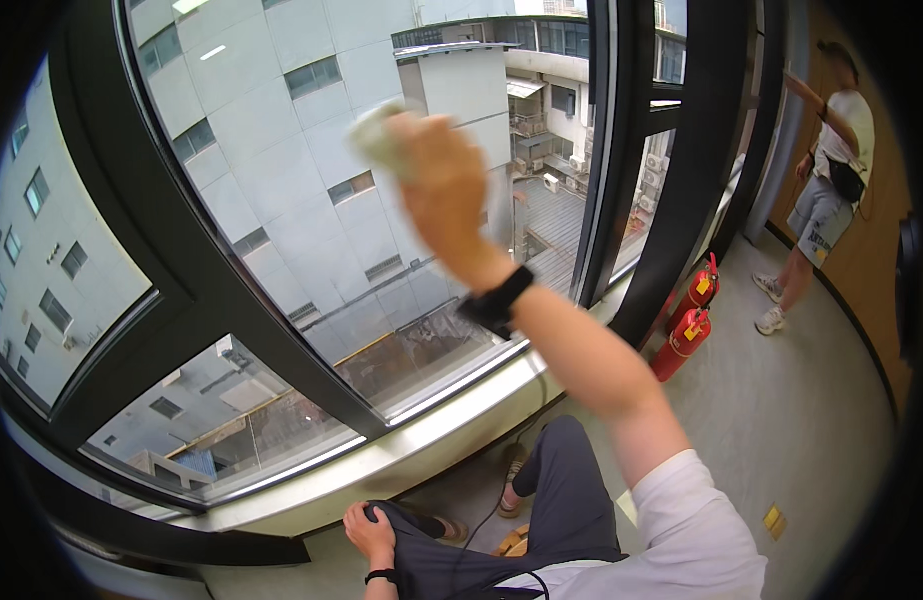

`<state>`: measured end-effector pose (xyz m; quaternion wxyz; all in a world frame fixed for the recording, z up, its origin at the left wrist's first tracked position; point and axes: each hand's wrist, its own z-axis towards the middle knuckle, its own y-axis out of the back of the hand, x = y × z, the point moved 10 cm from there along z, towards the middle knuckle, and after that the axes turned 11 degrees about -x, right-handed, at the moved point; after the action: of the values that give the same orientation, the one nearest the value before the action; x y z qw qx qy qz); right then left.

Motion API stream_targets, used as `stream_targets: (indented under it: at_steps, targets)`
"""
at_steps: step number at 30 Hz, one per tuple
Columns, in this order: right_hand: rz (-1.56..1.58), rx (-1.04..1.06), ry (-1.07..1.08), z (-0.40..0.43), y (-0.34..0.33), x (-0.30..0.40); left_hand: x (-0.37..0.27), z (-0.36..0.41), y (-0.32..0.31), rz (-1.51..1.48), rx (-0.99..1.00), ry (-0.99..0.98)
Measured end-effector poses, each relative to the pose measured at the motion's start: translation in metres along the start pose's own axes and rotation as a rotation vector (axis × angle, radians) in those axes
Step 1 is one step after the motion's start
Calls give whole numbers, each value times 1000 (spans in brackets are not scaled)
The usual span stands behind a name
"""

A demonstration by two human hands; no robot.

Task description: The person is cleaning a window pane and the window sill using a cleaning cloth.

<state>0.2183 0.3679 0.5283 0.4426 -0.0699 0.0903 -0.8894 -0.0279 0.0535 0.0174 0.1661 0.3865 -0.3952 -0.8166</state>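
My right hand, blurred, is raised in front of a large window pane and grips a pale greenish cloth. The cloth is at or close to the glass; exact contact cannot be told. A black band circles that wrist. Low in the view, my left hand rests on my bent knee in dark trousers, with nothing seen in it. Its fingers lie slightly apart, and a thin black band is on the wrist.
Dark window frames rise from a pale sill. Red fire extinguishers stand on the floor to the right. Beyond them another person stands by the wall. A thin cable runs beside my legs.
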Motion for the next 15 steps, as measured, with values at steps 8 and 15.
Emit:
stream_targets:
  at_steps: [8, 15]
  targets:
    - [383, 5, 204, -45, -29, 159, 5, -5, -2, 0, 6, -5]
    - [330, 124, 465, -61, -14, 112, 9, -4, -1, 16, 23, 4]
